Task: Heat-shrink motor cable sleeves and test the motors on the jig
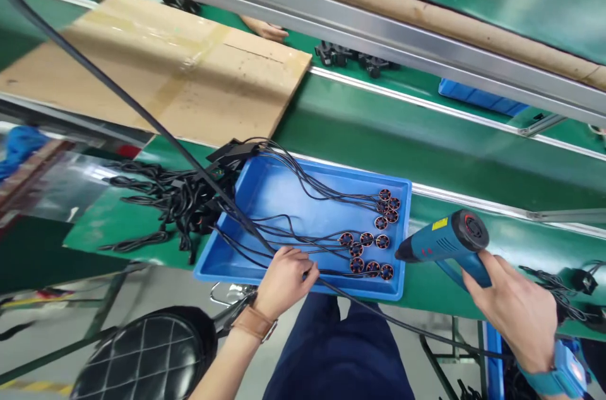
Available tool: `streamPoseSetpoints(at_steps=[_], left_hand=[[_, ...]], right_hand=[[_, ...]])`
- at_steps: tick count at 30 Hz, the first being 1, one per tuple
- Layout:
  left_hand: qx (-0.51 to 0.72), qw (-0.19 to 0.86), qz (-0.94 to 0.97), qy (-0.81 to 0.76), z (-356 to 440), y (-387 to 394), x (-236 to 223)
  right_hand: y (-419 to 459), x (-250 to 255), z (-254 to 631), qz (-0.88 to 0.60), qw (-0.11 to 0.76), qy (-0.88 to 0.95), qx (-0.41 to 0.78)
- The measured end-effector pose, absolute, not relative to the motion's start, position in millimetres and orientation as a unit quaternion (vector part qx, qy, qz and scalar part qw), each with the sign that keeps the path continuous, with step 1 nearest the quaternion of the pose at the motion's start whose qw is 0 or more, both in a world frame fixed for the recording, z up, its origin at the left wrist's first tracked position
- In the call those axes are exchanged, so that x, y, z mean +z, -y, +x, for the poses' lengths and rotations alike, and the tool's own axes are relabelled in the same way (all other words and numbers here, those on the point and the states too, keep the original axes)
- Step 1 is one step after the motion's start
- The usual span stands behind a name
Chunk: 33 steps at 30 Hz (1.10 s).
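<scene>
My right hand (514,302) is wrapped round the handle of a blue heat gun (440,239). Its dark nozzle points left, at the right rim of a shallow blue tray (402,217). Small round motor stators with copper windings (356,250) lie in clusters at the tray's right side, their thin black wires (312,185) trailing left. Over the tray's near edge, my left hand (291,274) is closed on black cables; its fingers partly hide which ones. A thick black cord (156,125) crosses from the upper left, passes at my left hand and continues toward the lower right.
Bundled black cables (175,204) lie left of the tray. A cardboard sheet (189,65) covers part of the bench behind. Across the bench, another person's hand (265,28) shows near black parts (336,54). A metal rail (379,28) runs overhead; a black stool (146,356) stands lower left.
</scene>
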<state>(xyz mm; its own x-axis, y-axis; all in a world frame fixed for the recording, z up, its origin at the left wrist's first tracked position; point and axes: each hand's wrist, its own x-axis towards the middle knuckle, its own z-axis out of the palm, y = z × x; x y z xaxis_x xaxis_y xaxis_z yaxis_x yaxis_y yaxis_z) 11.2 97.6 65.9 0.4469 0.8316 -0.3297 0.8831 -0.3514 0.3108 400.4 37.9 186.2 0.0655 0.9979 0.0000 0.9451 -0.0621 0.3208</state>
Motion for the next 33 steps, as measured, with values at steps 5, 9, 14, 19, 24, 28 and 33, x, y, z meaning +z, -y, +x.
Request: streamPoseSetpoints(at_steps=[5, 9, 14, 19, 24, 28, 33], left_hand=[[-0.222, 0.245, 0.755, -0.566, 52.7, -105.8, 61.6], [-0.218, 0.262, 0.74, -0.58, 88.4, -124.1, 49.0], [-0.252, 0.302, 0.75, -0.532, 111.1, -152.2, 41.1], [-0.301, 0.361, 0.741, -0.479, 102.8, -151.2, 52.6], [-0.326, 0.385, 0.729, -0.463, 84.5, -129.1, 64.8], [-0.315, 0.385, 0.729, -0.47, 67.8, -112.6, 65.7], [-0.276, 0.366, 0.752, -0.473, 51.1, -97.2, 60.8]], right_hand=[[-27.9, 174.9, 399.1, 0.684, 0.096, -0.719, 0.079], [-23.9, 169.2, 399.8, 0.672, 0.09, -0.731, 0.074], [-20.7, 169.7, 403.7, 0.676, 0.094, -0.727, 0.079], [-21.7, 170.5, 406.1, 0.684, 0.092, -0.72, 0.073], [-24.7, 169.1, 405.6, 0.695, 0.087, -0.711, 0.066], [-28.6, 168.9, 401.4, 0.693, 0.084, -0.713, 0.068], [-32.1, 169.8, 399.7, 0.685, 0.095, -0.719, 0.068]])
